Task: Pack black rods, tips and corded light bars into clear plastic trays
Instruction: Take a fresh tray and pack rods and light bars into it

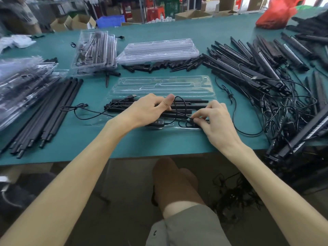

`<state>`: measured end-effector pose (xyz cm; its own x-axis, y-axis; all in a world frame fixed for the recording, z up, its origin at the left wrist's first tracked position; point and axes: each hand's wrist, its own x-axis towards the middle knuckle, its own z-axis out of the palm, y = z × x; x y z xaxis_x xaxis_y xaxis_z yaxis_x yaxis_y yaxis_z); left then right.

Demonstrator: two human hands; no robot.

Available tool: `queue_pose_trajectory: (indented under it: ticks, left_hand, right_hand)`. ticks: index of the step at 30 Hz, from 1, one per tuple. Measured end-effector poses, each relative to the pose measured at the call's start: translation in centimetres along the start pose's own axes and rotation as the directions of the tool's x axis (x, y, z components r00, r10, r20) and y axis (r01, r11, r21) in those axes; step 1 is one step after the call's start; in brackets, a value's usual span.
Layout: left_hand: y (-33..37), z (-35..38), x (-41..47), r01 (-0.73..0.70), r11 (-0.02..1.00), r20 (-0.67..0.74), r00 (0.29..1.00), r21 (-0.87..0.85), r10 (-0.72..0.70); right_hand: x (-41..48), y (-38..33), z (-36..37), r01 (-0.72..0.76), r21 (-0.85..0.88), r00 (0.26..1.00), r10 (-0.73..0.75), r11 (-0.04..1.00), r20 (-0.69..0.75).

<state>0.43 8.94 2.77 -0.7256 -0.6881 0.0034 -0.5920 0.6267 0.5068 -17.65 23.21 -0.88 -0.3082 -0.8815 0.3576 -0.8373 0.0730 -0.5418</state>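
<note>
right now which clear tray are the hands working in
The lone tray spread flat nearest the table edge: left hand grips black rods in it, right hand pinches a cord. Other trays sit stacked.

Teal table cover point(58, 150) spread across the front. Red plastic bag point(276, 13) slumped at the far right corner. Beyond the edge: blue crate point(111, 21), open cardboard boxes point(78, 23), green basket point(171, 6), red stool point(155, 13). Far left, white bundle point(16, 41), possibly cloth, too blurred to call.
</note>
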Motion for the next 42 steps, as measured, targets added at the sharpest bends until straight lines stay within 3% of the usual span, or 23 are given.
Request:
queue_pose_trajectory:
  ticks: [8, 15, 23, 30, 42]
  left_hand:
    - [0.4, 1.0, -0.3, 0.065, 0.994, -0.054, 0.997, 0.089, -0.06]
    - [1.7, 2.0, -0.1, 0.151, 0.986, -0.228, 0.96, -0.066, -0.162]
    - [2.4, 3.4, 0.5, 0.263, 0.959, -0.323, 0.903, -0.104, -0.282]
    - [3.1, 3.8, 0.2, 0.293, 0.956, -0.369, 0.889, 0.0, -0.272]
    - [3.6, 5.1, 0.2, 0.313, 0.941, -0.396, 0.886, 0.127, -0.241]
  right_hand:
    - [0.2, 0.0, 0.1, -0.049, 0.01, 0.999, 0.049, 0.999, -0.009]
    - [-0.1, -0.3, 0.0, -0.033, 0.014, 0.999, 0.033, 0.999, -0.035]
    - [-0.4, -0.2, -0.5, 0.006, 0.044, 1.0, -0.006, 0.999, 0.004]
    - [-0.9, -0.8, -0.2, 0.094, -0.13, 0.996, -0.093, 0.987, 0.016]
    - [-1.6, -0.7, 0.6, 0.087, -0.205, 0.994, -0.099, 0.975, -0.051]
